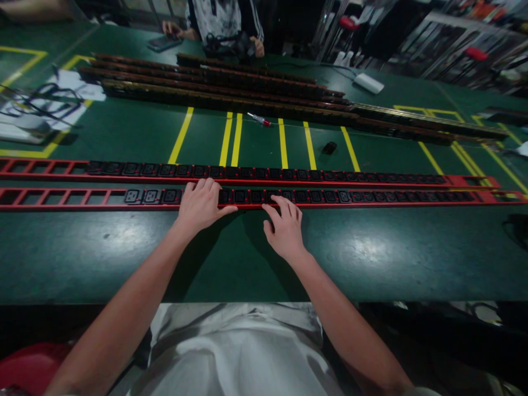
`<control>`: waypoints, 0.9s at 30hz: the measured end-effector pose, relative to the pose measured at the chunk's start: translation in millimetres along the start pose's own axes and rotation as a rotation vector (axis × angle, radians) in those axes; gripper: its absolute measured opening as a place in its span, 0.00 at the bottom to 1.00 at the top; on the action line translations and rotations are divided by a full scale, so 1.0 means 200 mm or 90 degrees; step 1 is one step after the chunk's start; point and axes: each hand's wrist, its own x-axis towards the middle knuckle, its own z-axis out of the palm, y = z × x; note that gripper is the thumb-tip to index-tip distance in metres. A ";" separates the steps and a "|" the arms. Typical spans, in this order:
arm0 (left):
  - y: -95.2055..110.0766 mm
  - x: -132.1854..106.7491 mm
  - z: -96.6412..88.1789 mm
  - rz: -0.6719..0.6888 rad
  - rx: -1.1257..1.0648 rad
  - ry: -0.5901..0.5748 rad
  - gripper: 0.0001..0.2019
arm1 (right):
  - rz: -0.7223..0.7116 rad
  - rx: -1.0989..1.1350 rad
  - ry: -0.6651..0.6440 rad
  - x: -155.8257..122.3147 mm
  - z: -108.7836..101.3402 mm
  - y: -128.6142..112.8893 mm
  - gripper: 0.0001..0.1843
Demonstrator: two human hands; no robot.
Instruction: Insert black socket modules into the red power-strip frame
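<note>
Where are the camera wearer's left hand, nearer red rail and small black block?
Left hand (199, 204): head view, back of hand.
Nearer red rail (330, 205): head view, front edge.
Small black block (329, 147): head view, middle.

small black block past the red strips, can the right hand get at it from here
Probably yes, with a forward stretch: only the two red strips appear to lie between the right hand and the small black block.

So there's a bunch of long dark bars (231, 102) on the counter (412, 242). Red-ended pen thingy (259, 119) just this side of them, phone-looking slab (161, 44) and white box (369, 83) beyond, tangled cables (45, 102) off their left end.
</note>
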 end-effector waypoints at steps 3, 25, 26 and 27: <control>0.00 0.00 -0.01 -0.004 -0.004 -0.008 0.36 | 0.005 -0.001 -0.004 0.00 0.00 0.00 0.24; 0.01 -0.01 -0.01 -0.004 0.011 0.005 0.34 | -0.008 -0.001 0.012 0.00 0.00 0.00 0.23; 0.02 -0.01 -0.01 -0.005 0.013 0.011 0.33 | -0.010 0.000 0.014 0.00 0.00 0.00 0.23; 0.02 -0.02 -0.01 -0.005 0.017 0.016 0.33 | -0.011 0.001 0.015 0.00 0.00 0.00 0.23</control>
